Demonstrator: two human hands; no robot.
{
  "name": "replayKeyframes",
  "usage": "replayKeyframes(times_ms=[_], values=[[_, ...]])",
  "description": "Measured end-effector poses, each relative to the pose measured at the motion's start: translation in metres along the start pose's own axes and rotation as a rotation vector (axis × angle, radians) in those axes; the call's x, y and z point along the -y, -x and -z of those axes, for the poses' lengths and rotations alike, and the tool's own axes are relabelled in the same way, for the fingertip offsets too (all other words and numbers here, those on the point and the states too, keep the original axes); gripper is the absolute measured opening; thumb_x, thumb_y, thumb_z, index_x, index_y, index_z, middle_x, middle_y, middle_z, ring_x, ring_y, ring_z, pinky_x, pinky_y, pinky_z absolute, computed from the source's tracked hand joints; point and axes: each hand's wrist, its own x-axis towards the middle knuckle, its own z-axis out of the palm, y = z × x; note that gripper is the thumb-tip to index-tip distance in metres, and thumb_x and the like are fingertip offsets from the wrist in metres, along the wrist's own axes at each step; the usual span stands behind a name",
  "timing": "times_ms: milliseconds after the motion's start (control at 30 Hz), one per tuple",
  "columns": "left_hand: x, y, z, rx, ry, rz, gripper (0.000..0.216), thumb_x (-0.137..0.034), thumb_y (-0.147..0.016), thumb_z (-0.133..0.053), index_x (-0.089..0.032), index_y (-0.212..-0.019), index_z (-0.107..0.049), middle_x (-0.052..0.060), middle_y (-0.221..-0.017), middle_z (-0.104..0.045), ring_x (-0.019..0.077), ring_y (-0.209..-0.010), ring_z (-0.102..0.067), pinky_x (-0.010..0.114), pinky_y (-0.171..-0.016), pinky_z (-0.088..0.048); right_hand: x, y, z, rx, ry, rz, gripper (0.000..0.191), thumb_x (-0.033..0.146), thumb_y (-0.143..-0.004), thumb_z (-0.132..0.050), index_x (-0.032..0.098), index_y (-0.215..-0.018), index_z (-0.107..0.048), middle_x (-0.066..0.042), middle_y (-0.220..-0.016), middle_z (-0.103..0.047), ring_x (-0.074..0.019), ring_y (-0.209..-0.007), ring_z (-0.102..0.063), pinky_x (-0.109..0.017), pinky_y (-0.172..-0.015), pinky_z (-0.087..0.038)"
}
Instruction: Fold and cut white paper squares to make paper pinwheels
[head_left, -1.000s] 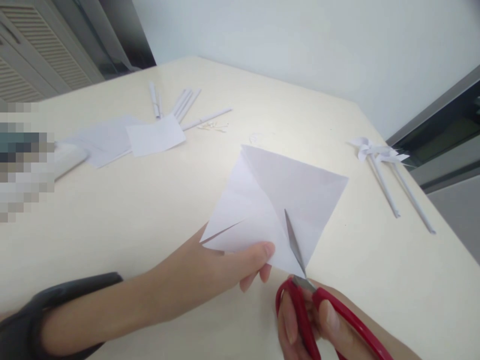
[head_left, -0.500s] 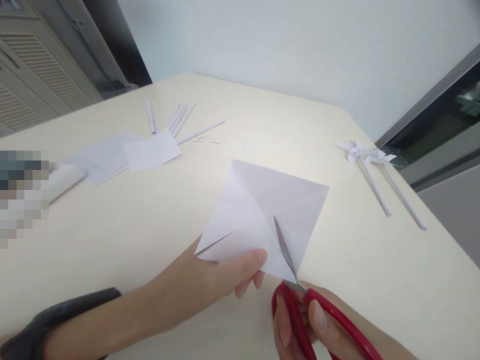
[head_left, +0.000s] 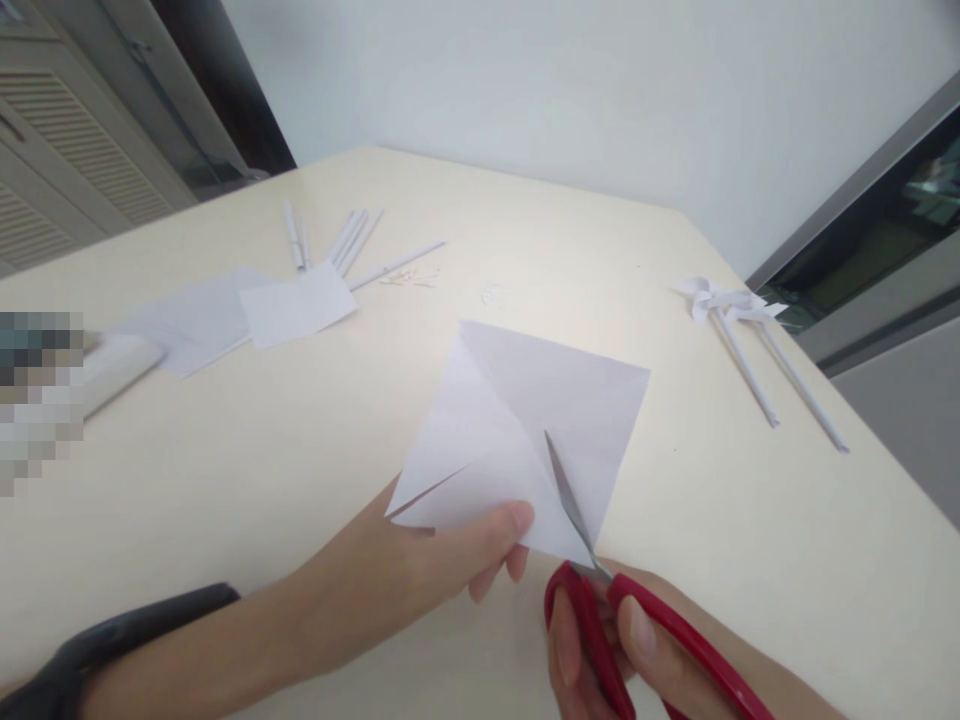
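Observation:
A square white sheet of paper [head_left: 540, 390] with a diagonal crease is pinched along its near edge by my left hand [head_left: 450, 550], thumb on top and fingers underneath. One slit runs inward from the paper's left corner. My right hand [head_left: 600, 640] grips red-handled scissors [head_left: 675, 625], fingers in the loops. One blade lies over the paper along the crease from its near corner; the other blade is hidden beneath. The scissors' handles are spread apart.
Two paper pinwheels on rolled sticks [head_left: 739, 350] lie at the right. Further left are paper sheets [head_left: 300, 305], several rolled paper tubes [head_left: 349, 240], small thin sticks [head_left: 409, 277] and tiny white bits [head_left: 493, 295]. A pixelated patch [head_left: 37, 390] covers something at the table's left edge.
Almost nothing differs. The view has shifted slightly, and the far corner of the paper sits a little further left. Both hands keep their holds, with the scissors at the same corner.

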Motion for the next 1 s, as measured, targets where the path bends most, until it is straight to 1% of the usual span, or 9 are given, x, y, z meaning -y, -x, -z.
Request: replayKeyframes(times_ms=[133, 233, 333, 433, 533, 633, 767, 900, 1000], values=[[0.001, -0.001, 0.002, 0.028, -0.026, 0.026, 0.038, -0.044, -0.082, -0.053, -0.021, -0.052, -0.058, -0.007, -0.047, -0.052, 0.0091, -0.048, -0.05, 0.019, -0.052, -0.041, 0.006, 0.002, -0.003, -0.067, 0.02, -0.076, 0.059, 0.071, -0.086, -0.038, 0.018, -0.083, -0.064, -0.003, -0.068, -0.055, -0.0129, -0.056, -0.042, -0.026, -0.052, -0.033], [0.001, -0.001, 0.002, 0.013, -0.019, 0.066, 0.039, -0.045, -0.083, -0.052, -0.022, -0.053, -0.059, -0.007, -0.048, -0.052, 0.009, -0.05, -0.051, 0.019, -0.053, -0.041, 0.007, 0.002, -0.002, -0.032, 0.048, -0.089, 0.065, 0.076, -0.082, -0.037, 0.017, -0.084, -0.065, -0.003, -0.067, -0.053, -0.0136, -0.056, -0.043, -0.026, -0.056, -0.04], [0.0, 0.0, 0.001, 0.014, -0.019, 0.065, 0.038, -0.045, -0.083, -0.052, -0.022, -0.054, -0.059, -0.007, -0.048, -0.051, 0.0088, -0.05, -0.05, 0.019, -0.054, -0.042, 0.005, 0.003, 0.001, -0.005, 0.102, -0.09, 0.068, 0.075, -0.084, -0.032, 0.017, -0.088, -0.065, -0.003, -0.069, -0.053, -0.0138, -0.057, -0.043, -0.028, -0.062, -0.044], [0.001, -0.002, 0.0, 0.003, -0.023, 0.041, 0.04, -0.047, -0.082, -0.052, -0.022, -0.052, -0.057, -0.007, -0.046, -0.051, 0.0087, -0.049, -0.05, 0.019, -0.054, -0.042, 0.002, 0.004, 0.003, -0.002, 0.121, -0.099, 0.064, 0.069, -0.09, -0.026, 0.017, -0.094, -0.064, -0.005, -0.074, -0.055, -0.0141, -0.06, -0.043, -0.031, -0.069, -0.045], [0.003, -0.004, 0.0, 0.026, -0.023, 0.05, 0.041, -0.049, -0.082, -0.053, -0.022, -0.051, -0.058, -0.007, -0.046, -0.053, 0.0085, -0.048, -0.05, 0.019, -0.051, -0.041, -0.003, 0.004, 0.004, 0.004, 0.116, -0.093, 0.058, 0.067, -0.091, -0.029, 0.019, -0.095, -0.062, -0.004, -0.073, -0.054, -0.0156, -0.063, -0.046, -0.033, -0.073, -0.045], [0.005, -0.003, 0.001, 0.035, -0.022, 0.054, 0.041, -0.049, -0.082, -0.054, -0.022, -0.051, -0.058, -0.008, -0.046, -0.053, 0.0081, -0.048, -0.051, 0.018, -0.051, -0.041, -0.006, 0.003, 0.005, 0.017, 0.092, -0.067, 0.055, 0.069, -0.088, -0.034, 0.02, -0.09, -0.061, -0.005, -0.075, -0.056, -0.0168, -0.064, -0.048, -0.032, -0.069, -0.044], [0.006, -0.001, 0.002, 0.031, -0.052, 0.07, 0.043, -0.052, -0.082, -0.052, -0.023, -0.052, -0.059, -0.007, -0.048, -0.055, 0.0088, -0.05, -0.053, 0.019, -0.053, -0.042, -0.006, 0.001, 0.006, 0.008, 0.115, -0.064, 0.056, 0.067, -0.089, -0.032, 0.022, -0.089, -0.064, -0.007, -0.078, -0.06, -0.0166, -0.061, -0.047, -0.03, -0.062, -0.041], [0.008, 0.0, 0.001, 0.014, -0.081, 0.138, 0.042, -0.054, -0.08, -0.053, -0.023, -0.052, -0.059, -0.007, -0.049, -0.055, 0.0101, -0.052, -0.054, 0.02, -0.056, -0.044, -0.004, 0.001, 0.007, -0.006, 0.144, -0.041, 0.054, 0.064, -0.091, -0.032, 0.024, -0.085, -0.066, -0.007, -0.079, -0.062, -0.0176, -0.063, -0.05, -0.03, -0.061, -0.04], [0.007, -0.001, 0.001, 0.013, -0.073, 0.117, 0.04, -0.051, -0.079, -0.054, -0.023, -0.051, -0.058, -0.007, -0.048, -0.054, 0.0098, -0.052, -0.054, 0.02, -0.057, -0.044, -0.006, 0.001, 0.007, 0.005, 0.154, -0.038, 0.053, 0.064, -0.091, -0.032, 0.024, -0.083, -0.067, -0.006, -0.076, -0.062, -0.0171, -0.06, -0.048, -0.031, -0.06, -0.039]])
